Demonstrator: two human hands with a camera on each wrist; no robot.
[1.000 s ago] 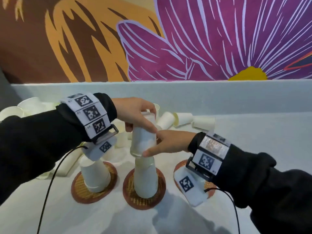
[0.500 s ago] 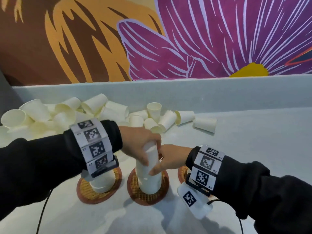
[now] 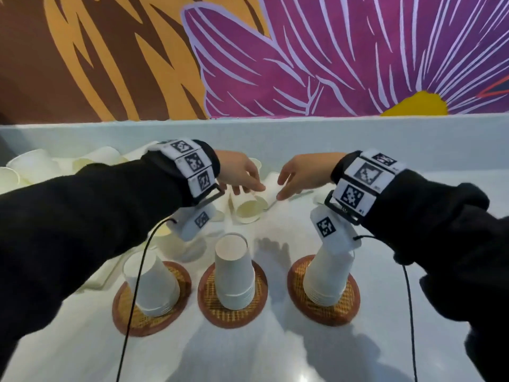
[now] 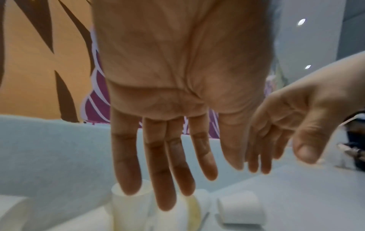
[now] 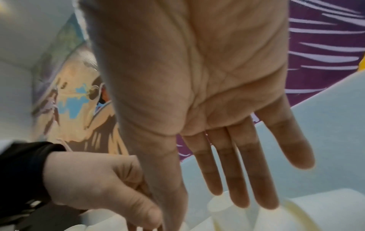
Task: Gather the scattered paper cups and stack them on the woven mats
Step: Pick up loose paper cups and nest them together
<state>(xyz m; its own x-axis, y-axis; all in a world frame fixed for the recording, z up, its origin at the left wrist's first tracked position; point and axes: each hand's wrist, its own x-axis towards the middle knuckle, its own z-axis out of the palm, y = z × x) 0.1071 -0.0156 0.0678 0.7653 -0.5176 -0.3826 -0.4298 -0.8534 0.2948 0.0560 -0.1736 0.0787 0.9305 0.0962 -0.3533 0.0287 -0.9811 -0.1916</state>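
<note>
Three stacks of upturned white paper cups stand on round woven mats: a left stack, a middle stack and a right stack. My left hand and right hand reach side by side over the loose cups behind the stacks, and both hold nothing. A cup on its side lies just under them. In the left wrist view my left hand has straight fingers hovering above cups. The right wrist view shows my right hand flat and spread over a cup.
A heap of loose cups lies at the far left along the low grey back wall. The mats sit in a row near me. Wrist cables hang down in front of the left and right stacks.
Both hands have let go of the middle stack, where they pushed a cup down, and have moved away to the scattered cups behind it. They are now empty.
</note>
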